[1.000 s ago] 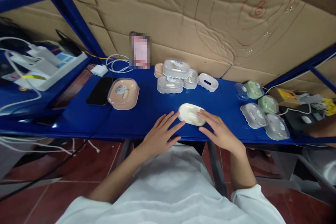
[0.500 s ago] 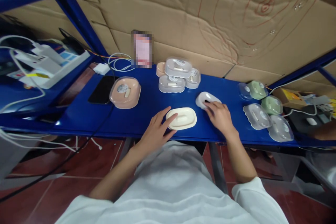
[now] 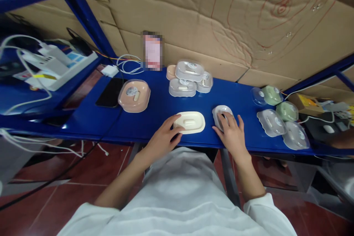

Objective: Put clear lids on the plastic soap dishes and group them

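Observation:
A cream oval soap dish (image 3: 190, 122) lies near the front edge of the blue shelf (image 3: 155, 108). My left hand (image 3: 163, 139) curls its fingers round the dish's left end. To its right sits a smaller white dish piece (image 3: 222, 111). My right hand (image 3: 233, 135) lies over that piece, fingers bent down on its near side and holding it.
A peach dish under a clear lid (image 3: 134, 96) stands at the left beside a black phone (image 3: 110, 92). Stacked clear-lidded dishes (image 3: 188, 79) sit at the back. Green dishes and clear lids (image 3: 278, 114) fill the right. A power strip (image 3: 55, 62) and cables lie far left.
My right hand reached back to the white piece and drew it nearer, beside the cream dish. My left hand shifted the cream dish slightly left and now grips its end.

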Motion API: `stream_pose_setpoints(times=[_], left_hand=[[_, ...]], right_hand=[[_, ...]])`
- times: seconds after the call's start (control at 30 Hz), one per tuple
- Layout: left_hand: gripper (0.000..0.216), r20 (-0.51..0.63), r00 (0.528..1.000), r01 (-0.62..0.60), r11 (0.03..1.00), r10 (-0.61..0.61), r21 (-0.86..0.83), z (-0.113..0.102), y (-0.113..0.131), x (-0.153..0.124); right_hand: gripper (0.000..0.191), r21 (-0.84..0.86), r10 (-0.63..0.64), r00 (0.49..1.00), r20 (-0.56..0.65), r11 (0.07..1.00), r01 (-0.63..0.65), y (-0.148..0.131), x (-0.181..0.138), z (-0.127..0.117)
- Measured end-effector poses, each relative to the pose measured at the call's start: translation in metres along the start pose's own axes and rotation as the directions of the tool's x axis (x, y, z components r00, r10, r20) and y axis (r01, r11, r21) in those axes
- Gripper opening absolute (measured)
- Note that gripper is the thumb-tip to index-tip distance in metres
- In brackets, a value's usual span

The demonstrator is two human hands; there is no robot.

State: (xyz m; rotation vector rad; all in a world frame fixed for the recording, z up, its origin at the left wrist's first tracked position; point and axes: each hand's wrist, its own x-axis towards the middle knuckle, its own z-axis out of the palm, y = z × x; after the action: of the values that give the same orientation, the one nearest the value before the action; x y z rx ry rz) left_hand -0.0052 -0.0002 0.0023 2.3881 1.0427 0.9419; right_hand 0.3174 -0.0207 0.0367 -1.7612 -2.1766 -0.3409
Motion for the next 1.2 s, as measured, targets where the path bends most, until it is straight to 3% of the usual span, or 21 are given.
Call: stream_pose_setpoints(times=[0.13,0.27,0.33,0.43,0.5,0.57,0.63,0.7,0.73,0.77,0.83,0.87,0.93,0.97,1.03,1.1,1.2], left_hand=[[0.042,0.009,0.998,0.069,0.997,-0.068,-0.041,0.0,-0.001,-0.001],[0.063,-0.03,0.998,0.059,0.998,-0.059,0.017,0.0,-0.001,0.0],[0.059,-0.029,0.999,0.022,0.995,-0.019,0.096,0.0,-0.003,0.0],[0.044,0.001,1.0,-0.007,0.985,0.007,0.172,0.003,-0.006,-0.002],[0.039,0.016,1.0,-0.009,0.983,0.006,0.183,0.004,-0.007,-0.002],[0.038,0.014,1.0,-0.003,0.983,0.0,0.183,0.004,-0.007,-0.002],[0.036,0.004,1.0,0.004,0.984,-0.005,0.18,0.004,-0.005,-0.001],[0.035,-0.007,1.0,0.015,0.984,-0.014,0.176,0.003,-0.004,0.001],[0.035,-0.01,1.0,0.019,0.985,-0.018,0.174,0.002,-0.003,0.001],[0.034,-0.014,1.0,0.024,0.985,-0.022,0.171,0.002,-0.003,0.002],[0.034,-0.019,0.999,0.03,0.986,-0.027,0.163,0.002,-0.003,0.002],[0.034,-0.019,0.999,0.03,0.987,-0.027,0.158,0.002,-0.003,0.002],[0.034,-0.023,0.999,0.027,0.988,-0.023,0.15,0.002,-0.003,0.003],[0.033,-0.025,0.999,0.023,0.989,-0.02,0.144,0.002,-0.002,0.003],[0.032,-0.035,0.999,0.012,0.992,-0.008,0.129,0.002,-0.002,0.003],[0.032,-0.047,0.999,0.005,0.995,0.0,0.104,0.001,-0.002,0.003],[0.031,-0.056,0.998,0.017,0.999,-0.015,0.048,-0.001,-0.004,0.002]], right_hand=[[0.038,0.128,-0.027,1.0,0.01,0.991,0.025,0.003,-0.004,-0.002],[0.039,0.358,-0.287,0.958,0.032,0.898,0.257,-0.027,0.009,-0.001],[0.039,0.389,-0.387,0.921,0.045,0.856,0.341,-0.049,0.012,0.003],[0.042,0.346,-0.439,0.897,0.06,0.852,0.393,-0.071,0.01,0.01],[0.045,0.342,-0.473,0.879,0.067,0.838,0.425,-0.069,0.01,0.013],[0.045,0.36,-0.487,0.872,0.061,0.825,0.436,-0.048,0.018,0.011],[0.046,0.319,-0.375,0.926,0.051,0.885,0.34,-0.009,0.036,0.009],[0.053,0.157,-0.041,0.999,0.032,0.987,0.036,0.04,0.061,0.01],[0.061,0.05,0.181,0.984,0.001,0.982,-0.18,0.066,0.074,0.013],[0.071,-0.049,0.385,0.923,-0.022,0.921,-0.386,0.09,0.086,0.017],[0.084,-0.174,0.64,0.769,-0.003,0.757,-0.63,0.13,0.105,0.029],[0.086,-0.199,0.704,0.71,0.009,0.697,-0.689,0.145,0.111,0.035],[0.082,-0.201,0.756,0.654,0.017,0.644,-0.739,0.163,0.117,0.045],[0.079,-0.188,0.756,0.654,0.009,0.644,-0.742,0.166,0.116,0.048],[0.073,-0.152,0.711,0.703,0.018,0.697,-0.7,0.163,0.112,0.049],[0.066,-0.1,0.599,0.796,0.093,0.801,-0.591,0.149,0.102,0.045],[0.054,0.054,0.33,0.924,0.194,0.937,-0.346,0.116,0.078,0.031]])
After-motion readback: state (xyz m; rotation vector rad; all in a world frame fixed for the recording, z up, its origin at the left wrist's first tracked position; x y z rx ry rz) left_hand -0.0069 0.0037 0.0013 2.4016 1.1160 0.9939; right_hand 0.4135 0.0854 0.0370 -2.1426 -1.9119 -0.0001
